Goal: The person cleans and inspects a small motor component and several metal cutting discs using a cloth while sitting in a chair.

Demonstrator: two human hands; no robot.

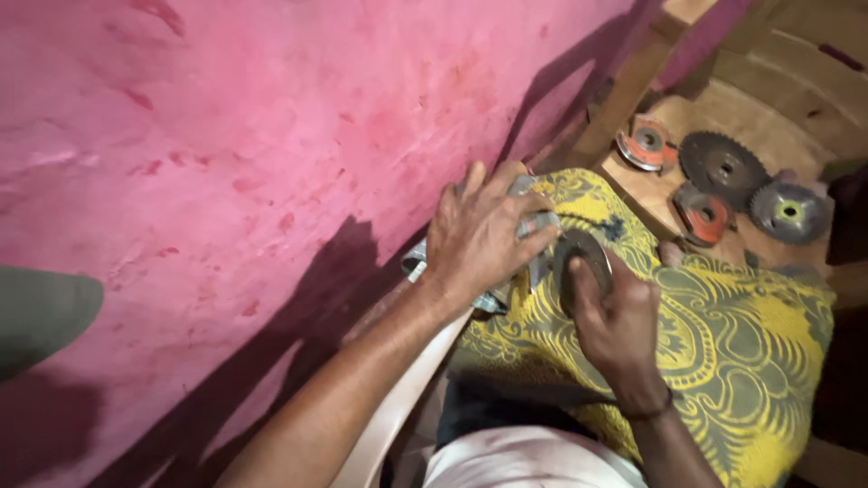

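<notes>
Head view: against the pink wall, the left hand is closed over a grey metal tool body resting on the yellow patterned cloth. Just right of it, a dark disc is pinched by the right hand, edge upright. Spare discs are seen well beyond.

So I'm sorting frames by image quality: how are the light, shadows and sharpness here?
Head view: soft overall, motion blur on the left hand and the metal tool it grips; the right hand on the disc is slightly sharper; dark arm shadows cross the pink wall; the lower right corner sinks into darkness.
</notes>
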